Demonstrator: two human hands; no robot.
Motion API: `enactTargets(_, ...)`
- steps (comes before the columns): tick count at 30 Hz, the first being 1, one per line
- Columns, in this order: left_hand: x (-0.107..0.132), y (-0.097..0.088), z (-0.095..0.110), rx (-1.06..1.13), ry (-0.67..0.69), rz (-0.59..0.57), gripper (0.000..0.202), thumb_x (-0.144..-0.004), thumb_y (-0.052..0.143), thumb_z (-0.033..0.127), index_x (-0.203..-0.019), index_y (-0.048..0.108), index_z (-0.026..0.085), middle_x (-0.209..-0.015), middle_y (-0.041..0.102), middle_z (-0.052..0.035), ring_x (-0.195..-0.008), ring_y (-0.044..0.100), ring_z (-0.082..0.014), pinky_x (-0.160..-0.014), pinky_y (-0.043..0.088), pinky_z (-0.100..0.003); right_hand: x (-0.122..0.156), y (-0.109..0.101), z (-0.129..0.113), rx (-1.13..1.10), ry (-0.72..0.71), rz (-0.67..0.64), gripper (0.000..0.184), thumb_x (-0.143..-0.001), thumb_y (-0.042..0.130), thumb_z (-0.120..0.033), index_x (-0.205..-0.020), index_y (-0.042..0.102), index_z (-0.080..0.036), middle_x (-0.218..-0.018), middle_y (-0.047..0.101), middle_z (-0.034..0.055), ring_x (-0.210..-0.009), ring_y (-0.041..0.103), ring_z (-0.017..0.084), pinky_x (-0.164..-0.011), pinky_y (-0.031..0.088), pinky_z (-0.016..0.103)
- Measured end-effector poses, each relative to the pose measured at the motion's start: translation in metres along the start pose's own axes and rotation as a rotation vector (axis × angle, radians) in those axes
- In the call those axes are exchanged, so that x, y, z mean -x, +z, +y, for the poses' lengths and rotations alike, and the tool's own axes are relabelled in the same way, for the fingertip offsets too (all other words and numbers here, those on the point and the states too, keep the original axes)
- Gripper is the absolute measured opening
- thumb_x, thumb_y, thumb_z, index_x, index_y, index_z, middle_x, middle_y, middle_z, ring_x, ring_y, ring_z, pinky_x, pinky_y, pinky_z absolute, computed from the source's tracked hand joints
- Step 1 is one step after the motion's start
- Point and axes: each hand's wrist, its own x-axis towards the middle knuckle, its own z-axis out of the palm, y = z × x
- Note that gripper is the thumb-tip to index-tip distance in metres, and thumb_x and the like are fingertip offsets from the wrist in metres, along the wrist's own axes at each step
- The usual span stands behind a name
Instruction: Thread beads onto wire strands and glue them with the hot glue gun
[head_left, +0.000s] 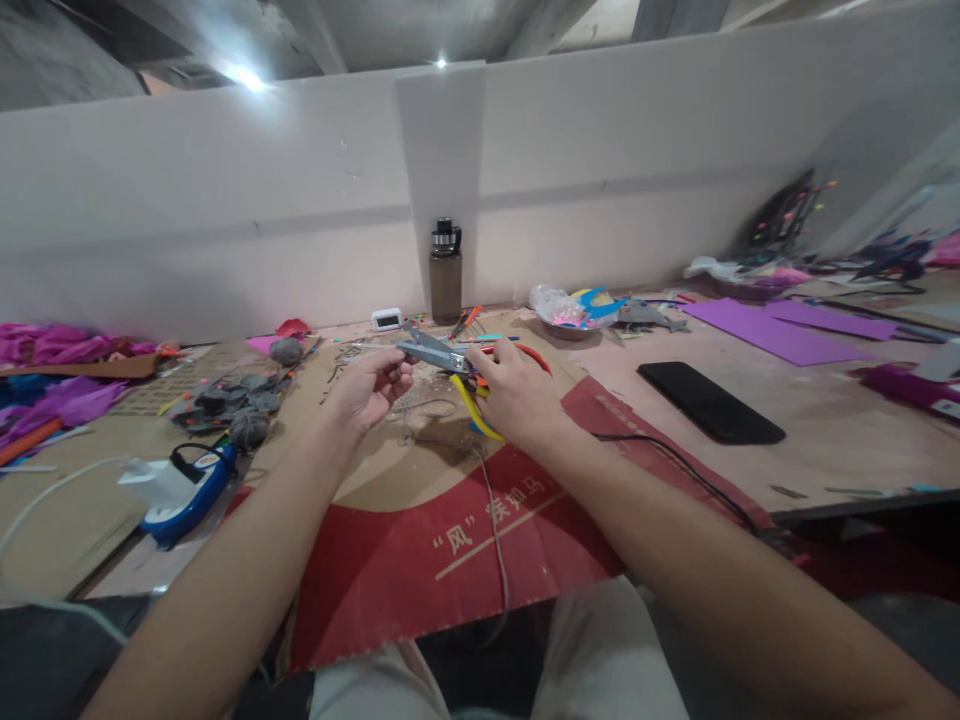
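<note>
My right hand point(516, 392) is closed round a pair of scissors point(435, 352) with yellow and red handles; the grey blades point left, slightly apart. My left hand point(369, 385) is pinched at the blades' underside, holding a small grey piece I cannot make out clearly. Both hands hover over a brown and red cardboard sheet point(420, 540) that covers the table in front of me. A thin grey wire point(491, 520) lies on the cardboard below the hands.
A blue and white glue gun point(180, 485) lies at the left, near grey felt scraps point(232, 400). A dark bottle point(445, 272) stands at the back wall. A black phone point(709, 402) and purple sheets point(780, 330) lie to the right. Pink material point(52, 345) is piled far left.
</note>
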Motion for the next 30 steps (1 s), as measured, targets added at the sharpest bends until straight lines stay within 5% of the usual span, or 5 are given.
enactTargets(30, 0.002, 0.0002, 0.0048, -0.049, -0.017, -0.01, 0.007, -0.071, 0.053, 0.004, -0.07, 0.06, 0.007, -0.06, 0.061, -0.0068, -0.047, 0.053, -0.0065, -0.044, 0.048, -0.015, -0.0015, 0.0045, 0.0053, -0.016, -0.019, -0.02, 0.033, -0.087, 0.044, -0.031, -0.119, 0.051, -0.023, -0.104, 0.054, 0.0103, -0.084, 0.051, 0.019, -0.061, 0.028, 0.027)
